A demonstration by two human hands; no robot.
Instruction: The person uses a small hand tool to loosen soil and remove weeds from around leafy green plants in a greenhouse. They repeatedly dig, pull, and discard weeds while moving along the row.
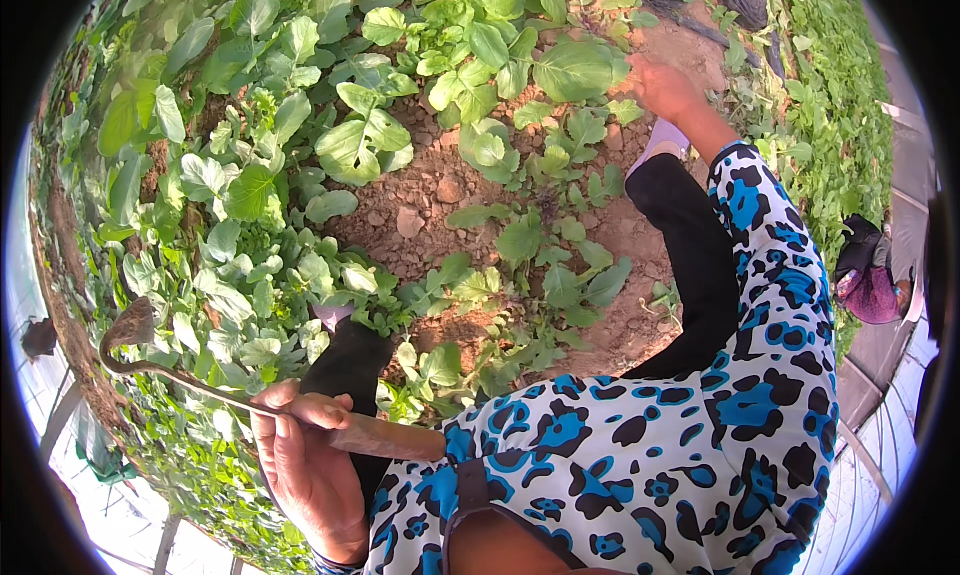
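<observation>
My left hand [315,455] grips a small hand hoe [390,435] by its wooden handle, palm turned up. The hoe's thin curved metal neck runs to the left and ends in a small blade [133,324], held over the leaves. At the upper right, my right hand [664,87] reaches down beside a broad green leaf [574,71] of a leafy plant. Its fingertips are blurred at the leaf's edge, so I cannot tell whether they pinch anything. Between my knees, low lobed-leaf plants [521,239] grow from dry, crumbly soil [420,200].
Dense leafy greens [255,192] fill the left side. A dark crumpled sheet or hose [739,1] lies at the upper right. Another crop strip [840,87] runs along the right, where a person in dark and purple clothing [870,275] is beside it. My black-clad leg [686,252] borders the soil.
</observation>
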